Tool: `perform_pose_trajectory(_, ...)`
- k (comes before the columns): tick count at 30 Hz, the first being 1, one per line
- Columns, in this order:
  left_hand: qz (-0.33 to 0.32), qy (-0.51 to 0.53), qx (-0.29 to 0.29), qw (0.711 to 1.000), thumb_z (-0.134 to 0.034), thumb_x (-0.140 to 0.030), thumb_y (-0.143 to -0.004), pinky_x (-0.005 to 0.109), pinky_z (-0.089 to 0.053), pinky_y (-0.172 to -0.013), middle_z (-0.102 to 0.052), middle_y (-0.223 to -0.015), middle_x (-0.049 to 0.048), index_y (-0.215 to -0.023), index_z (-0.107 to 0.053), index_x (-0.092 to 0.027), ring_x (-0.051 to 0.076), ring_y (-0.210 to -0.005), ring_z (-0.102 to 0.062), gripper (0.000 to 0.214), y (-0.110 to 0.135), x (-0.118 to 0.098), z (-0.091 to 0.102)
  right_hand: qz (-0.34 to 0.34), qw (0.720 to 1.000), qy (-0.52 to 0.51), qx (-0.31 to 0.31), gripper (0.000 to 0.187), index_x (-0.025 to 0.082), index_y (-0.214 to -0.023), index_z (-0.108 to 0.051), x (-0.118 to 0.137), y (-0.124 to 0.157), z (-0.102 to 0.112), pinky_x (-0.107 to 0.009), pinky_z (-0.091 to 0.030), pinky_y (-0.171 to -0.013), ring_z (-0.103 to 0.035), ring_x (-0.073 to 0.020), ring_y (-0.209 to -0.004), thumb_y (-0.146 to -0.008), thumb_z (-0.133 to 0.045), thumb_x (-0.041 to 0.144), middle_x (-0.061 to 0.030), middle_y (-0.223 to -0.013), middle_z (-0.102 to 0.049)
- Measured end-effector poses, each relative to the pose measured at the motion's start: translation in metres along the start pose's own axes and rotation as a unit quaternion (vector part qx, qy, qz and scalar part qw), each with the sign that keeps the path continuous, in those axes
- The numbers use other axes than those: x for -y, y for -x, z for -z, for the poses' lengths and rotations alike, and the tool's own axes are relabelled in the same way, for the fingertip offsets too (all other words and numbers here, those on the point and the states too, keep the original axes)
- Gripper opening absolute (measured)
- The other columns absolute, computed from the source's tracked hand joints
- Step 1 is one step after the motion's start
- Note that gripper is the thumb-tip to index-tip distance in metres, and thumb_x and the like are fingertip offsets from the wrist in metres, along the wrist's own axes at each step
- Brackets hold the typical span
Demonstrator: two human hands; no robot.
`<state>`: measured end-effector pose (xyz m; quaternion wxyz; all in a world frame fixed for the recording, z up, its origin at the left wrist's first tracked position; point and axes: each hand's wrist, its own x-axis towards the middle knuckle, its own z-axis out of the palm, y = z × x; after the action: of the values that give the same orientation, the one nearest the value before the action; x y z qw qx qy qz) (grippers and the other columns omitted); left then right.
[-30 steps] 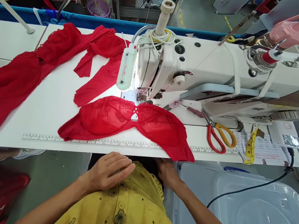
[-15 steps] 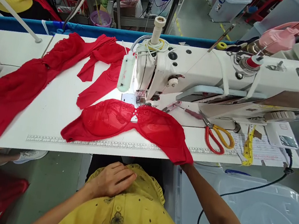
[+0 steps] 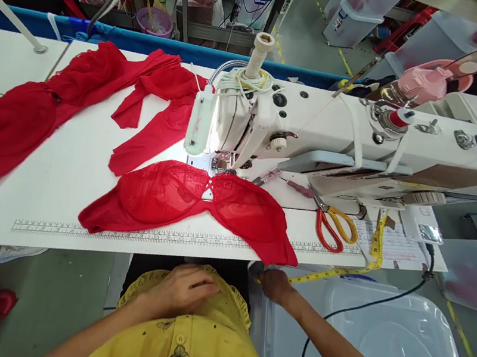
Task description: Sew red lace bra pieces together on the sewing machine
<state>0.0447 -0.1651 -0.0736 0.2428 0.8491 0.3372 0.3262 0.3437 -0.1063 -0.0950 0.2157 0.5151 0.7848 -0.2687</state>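
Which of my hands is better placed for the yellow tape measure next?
Probably your right hand: the yellow tape measure runs to it past the table edge, apparently held there. Your left hand rests against the yellow shirt, away from the tape.

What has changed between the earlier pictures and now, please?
The yellow tape measure, lying on the table earlier, now stretches leftward past its edge to the right hand, which has apparently gripped it. The left hand stays at the shirt; red bra and scissors stayed put.
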Motion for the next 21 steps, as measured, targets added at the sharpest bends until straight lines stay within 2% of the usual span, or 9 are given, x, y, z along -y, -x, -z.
perform_pose_trajectory(2, 0.071, 0.116, 0.031, 0.99, -0.045, -0.015, -0.099, 0.026, -0.059, -0.085, -0.073, -0.113, 0.0077, -0.126, -0.06, -0.019, 0.015, -0.102, -0.071, 0.031, -0.006, -0.001, -0.01, 0.035, 0.998, 0.017, 0.053, 0.013, 0.013, -0.098, -0.069, 0.016, 0.022, 0.009, -0.037, -0.054, -0.078, -0.07, -0.0234, -0.087, -0.089, -0.061, 0.007, -0.0094, -0.09, -0.072)
perform_pose_trajectory(3, 0.103, 0.165, 0.062, 0.979, -0.048, -0.02, -0.1, 0.029, -0.057, -0.095, -0.069, -0.126, 0.0097, -0.134, -0.056, -0.02, 0.017, -0.115, -0.067, 0.036, -0.012, -0.003, -0.014, 0.055, 0.996, 0.016, 0.067, 0.022, 0.014, -0.097, -0.069, 0.026, 0.034, 0.019, -0.035, -0.052, -0.077, -0.07, -0.0236, -0.086, -0.086, -0.056, 0.001, -0.0092, -0.086, -0.072)
perform_pose_trajectory(6, 0.164, 0.266, 0.184, 0.932, -0.064, -0.043, -0.093, 0.043, -0.045, -0.114, -0.055, -0.149, 0.0131, -0.152, -0.04, -0.022, 0.027, -0.14, -0.05, 0.067, -0.035, -0.009, -0.02, 0.136, 0.986, -0.024, 0.091, 0.028, 0.018, -0.098, -0.064, 0.048, 0.067, 0.063, -0.03, -0.045, -0.067, -0.069, -0.0215, -0.079, -0.087, -0.043, 0.003, -0.0078, -0.089, -0.072)
perform_pose_trajectory(9, 0.184, 0.347, 0.244, 0.887, -0.07, -0.054, -0.087, 0.046, -0.035, -0.12, -0.072, -0.112, 0.0041, -0.132, -0.061, -0.024, 0.026, -0.124, -0.061, 0.055, -0.054, -0.012, -0.016, 0.133, 0.983, -0.11, 0.065, 0.028, 0.022, -0.094, -0.06, 0.043, 0.094, 0.108, -0.027, -0.043, -0.067, -0.066, -0.0175, -0.077, -0.092, -0.035, 0.009, -0.0042, -0.087, -0.071)
perform_pose_trajectory(12, 0.22, 0.392, 0.255, 0.856, -0.062, -0.049, -0.093, 0.032, -0.051, -0.094, -0.063, -0.072, -0.0032, -0.101, -0.074, -0.021, 0.015, -0.077, -0.065, 0.032, -0.058, -0.011, -0.001, 0.054, 0.993, -0.075, 0.07, 0.028, 0.023, -0.082, -0.06, 0.014, 0.112, 0.126, -0.028, -0.043, -0.063, -0.064, -0.0175, -0.068, -0.09, -0.037, 0.009, -0.0036, -0.075, -0.068)
perform_pose_trajectory(15, 0.262, 0.405, 0.254, 0.838, -0.057, -0.043, -0.095, 0.02, -0.037, -0.054, -0.056, -0.065, -0.0032, -0.094, -0.073, -0.015, 0.009, -0.057, -0.046, 0.033, -0.057, -0.012, 0.018, -0.01, 1.0, 0.014, 0.012, 0.029, 0.021, -0.085, -0.069, 0.005, 0.115, 0.121, -0.033, -0.049, -0.065, -0.068, -0.0238, -0.072, -0.088, -0.041, 0.012, -0.0105, -0.079, -0.072)
perform_pose_trajectory(18, 0.239, 0.381, 0.244, 0.859, -0.056, -0.039, -0.096, 0.021, -0.029, -0.053, -0.05, -0.065, -0.0041, -0.086, -0.071, -0.015, 0.008, -0.058, -0.04, 0.029, -0.064, -0.021, 0.039, 0.103, 0.992, -0.067, -0.03, 0.039, 0.022, -0.133, -0.061, 0.036, 0.098, 0.118, -0.04, -0.051, -0.095, -0.064, -0.0288, -0.119, -0.097, -0.051, 0.035, -0.0157, -0.13, -0.067)
perform_pose_trajectory(19, 0.224, 0.37, 0.244, 0.868, -0.055, -0.036, -0.096, 0.021, -0.03, -0.055, -0.05, -0.065, -0.0044, -0.085, -0.07, -0.016, 0.008, -0.059, -0.039, 0.027, -0.067, -0.024, 0.048, 0.155, 0.981, -0.113, 0.002, 0.047, 0.023, -0.14, -0.055, 0.05, 0.091, 0.119, -0.037, -0.05, -0.097, -0.062, -0.0268, -0.121, -0.098, -0.054, 0.044, -0.0135, -0.132, -0.066)
perform_pose_trajectory(21, 0.207, 0.341, 0.244, 0.884, -0.054, -0.031, -0.095, 0.021, -0.03, -0.056, -0.051, -0.065, -0.0046, -0.086, -0.07, -0.017, 0.008, -0.058, -0.04, 0.023, -0.071, -0.028, 0.068, 0.211, 0.955, -0.194, 0.074, 0.041, 0.023, -0.135, -0.058, 0.072, 0.077, 0.128, -0.027, -0.052, -0.083, -0.069, -0.0191, -0.097, -0.101, -0.049, 0.046, -0.0068, -0.107, -0.074)
